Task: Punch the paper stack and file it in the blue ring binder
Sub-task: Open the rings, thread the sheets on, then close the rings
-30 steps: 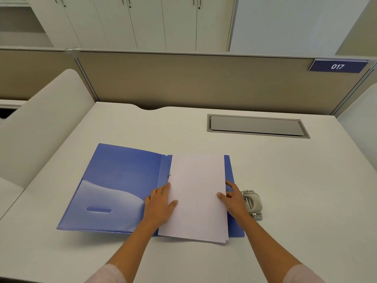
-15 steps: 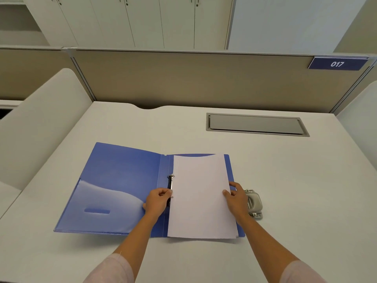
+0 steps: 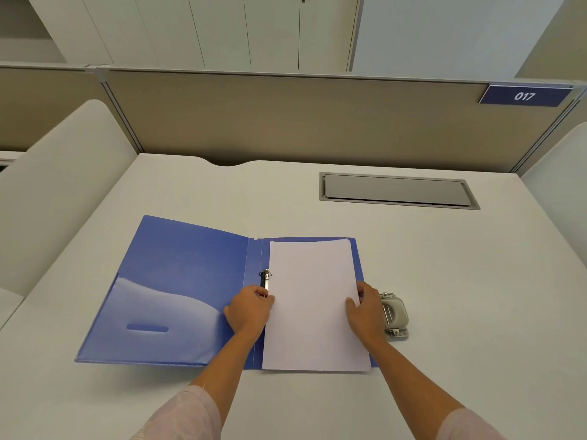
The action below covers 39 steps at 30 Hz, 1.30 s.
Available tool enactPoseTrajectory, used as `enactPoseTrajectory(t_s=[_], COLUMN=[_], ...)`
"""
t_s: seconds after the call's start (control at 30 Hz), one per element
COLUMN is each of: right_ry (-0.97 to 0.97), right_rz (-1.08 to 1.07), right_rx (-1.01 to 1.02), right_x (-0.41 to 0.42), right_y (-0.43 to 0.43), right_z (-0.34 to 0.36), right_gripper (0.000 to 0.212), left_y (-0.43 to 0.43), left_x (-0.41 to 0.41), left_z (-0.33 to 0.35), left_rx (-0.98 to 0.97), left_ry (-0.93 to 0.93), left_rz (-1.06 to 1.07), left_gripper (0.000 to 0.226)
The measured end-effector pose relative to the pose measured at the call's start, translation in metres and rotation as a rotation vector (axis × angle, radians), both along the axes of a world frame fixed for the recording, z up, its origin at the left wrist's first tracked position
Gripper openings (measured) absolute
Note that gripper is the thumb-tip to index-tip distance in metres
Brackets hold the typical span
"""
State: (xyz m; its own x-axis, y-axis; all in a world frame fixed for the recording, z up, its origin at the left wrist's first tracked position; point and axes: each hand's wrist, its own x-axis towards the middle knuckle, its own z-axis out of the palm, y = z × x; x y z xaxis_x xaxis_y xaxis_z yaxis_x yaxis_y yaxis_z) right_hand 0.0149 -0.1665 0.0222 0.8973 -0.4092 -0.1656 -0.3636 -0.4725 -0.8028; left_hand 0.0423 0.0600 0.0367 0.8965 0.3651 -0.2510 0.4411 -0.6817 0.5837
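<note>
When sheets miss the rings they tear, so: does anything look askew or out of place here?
Yes. The paper stack lies in the open blue ring binder, on its right half, beside the ring mechanism, whose visible ring holds no sheet. Its sheets also fan out slightly at the far right corner.

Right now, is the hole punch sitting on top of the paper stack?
No, the hole punch sits on the desk right of the paper stack, beside the blue binder.

white desk (image 3: 317, 404) | on it: open blue binder (image 3: 178, 281), grey hole punch (image 3: 395, 314)
</note>
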Motion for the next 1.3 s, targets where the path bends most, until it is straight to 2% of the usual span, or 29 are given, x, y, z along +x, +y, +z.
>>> enactPoseTrajectory(t_s=[0.23,0.47,0.77,1.1,1.3], right_ry=[0.080,0.105,0.119,0.137,0.182], right_rz=[0.094,0.104,0.113,0.185,0.199], right_rx=[-0.059,-0.131,-0.115,-0.228,-0.276], right_x=[0.001,-0.003,-0.005,-0.006,-0.007], right_y=[0.004,0.008,0.009,0.009,0.010], right_z=[0.001,0.000,0.003,-0.001,-0.003], right_gripper=[0.059,0.064,0.067,0.069,0.069], left_y=[-0.005,-0.005,-0.005,-0.003,0.001], left_x=[-0.009,-0.017,-0.013,-0.016,-0.015], left_z=[-0.004,-0.004,-0.013,-0.010,-0.015], left_rx=[0.121,0.259,0.102,0.093,-0.088], left_ry=[-0.100,-0.118,-0.091,-0.114,-0.179], left_rz=[-0.112,-0.200,-0.185,-0.174,-0.153], left_gripper=[0.022,0.035,0.040,0.035,0.032])
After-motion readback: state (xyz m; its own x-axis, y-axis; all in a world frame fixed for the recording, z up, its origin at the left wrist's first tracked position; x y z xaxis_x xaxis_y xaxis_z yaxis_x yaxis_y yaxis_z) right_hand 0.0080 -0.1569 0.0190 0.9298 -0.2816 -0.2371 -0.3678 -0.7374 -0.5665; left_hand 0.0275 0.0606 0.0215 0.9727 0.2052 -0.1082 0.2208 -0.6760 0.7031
